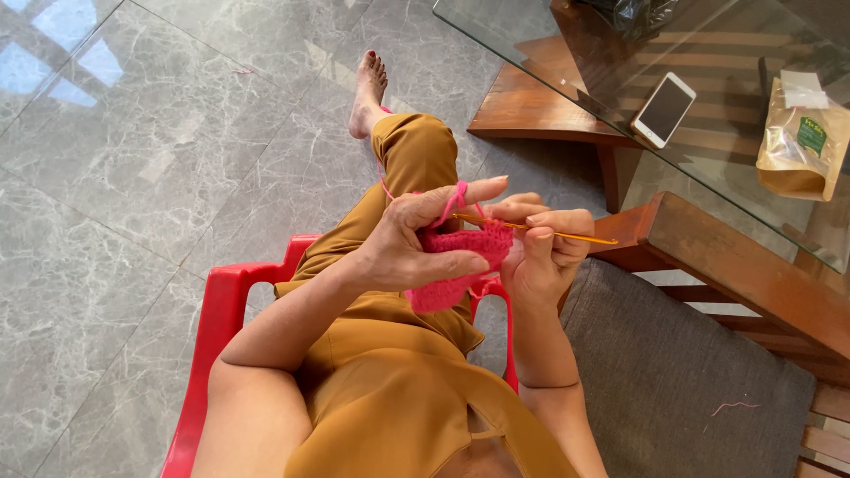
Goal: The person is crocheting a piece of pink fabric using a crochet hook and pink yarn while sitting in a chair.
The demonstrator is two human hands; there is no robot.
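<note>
My left hand (412,241) pinches a small pink crocheted piece (453,265) between thumb and fingers, with pink yarn (450,204) looped over its raised index finger. My right hand (544,246) grips a thin yellow crochet hook (567,236) whose tip pokes into the top edge of the pink piece. Both hands meet above my lap, over mustard-coloured trousers (403,354). A strand of yarn trails down past my knee toward the floor.
I sit on a red plastic chair (217,323) on a grey marble floor (133,177). A glass-topped wooden table (567,80) at upper right carries a white phone (663,109) and a tan pouch (801,142). A grey cushioned seat (673,381) lies at right.
</note>
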